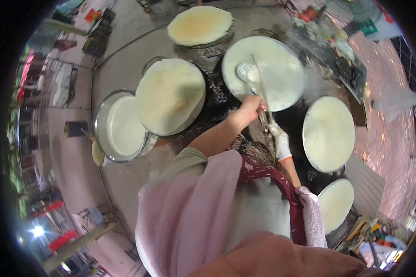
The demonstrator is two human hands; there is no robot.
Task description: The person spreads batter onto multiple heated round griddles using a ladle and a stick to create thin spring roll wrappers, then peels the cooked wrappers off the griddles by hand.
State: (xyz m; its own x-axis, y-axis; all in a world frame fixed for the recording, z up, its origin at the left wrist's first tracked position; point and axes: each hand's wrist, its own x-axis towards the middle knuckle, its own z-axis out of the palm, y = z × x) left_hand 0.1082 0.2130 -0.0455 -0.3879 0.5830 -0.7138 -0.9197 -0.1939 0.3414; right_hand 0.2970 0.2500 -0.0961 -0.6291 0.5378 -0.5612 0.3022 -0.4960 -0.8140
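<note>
Pale batter covers a round griddle [280, 83] at the upper middle, with steam at its right side. My left hand [252, 106], bare, grips the handle of a metal ladle [243, 72], whose bowl is over the batter beside a small pale round patch. My right hand [280, 140], in a white knitted glove with an orange cuff, is closed on a long thin stick-like tool [262, 81] that reaches across the griddle. To the left, a pale round flatbread [171, 95] lies on another griddle, partly over a metal pot of batter [124, 126].
More pale rounds lie on griddles at the top [200, 26], right [328, 135] and lower right [336, 206]. A cluttered dark board [346, 65] stands at the upper right. A small container [97, 153] with a handled tool sits beside the pot. Corrugated sheet [364, 183] lies right.
</note>
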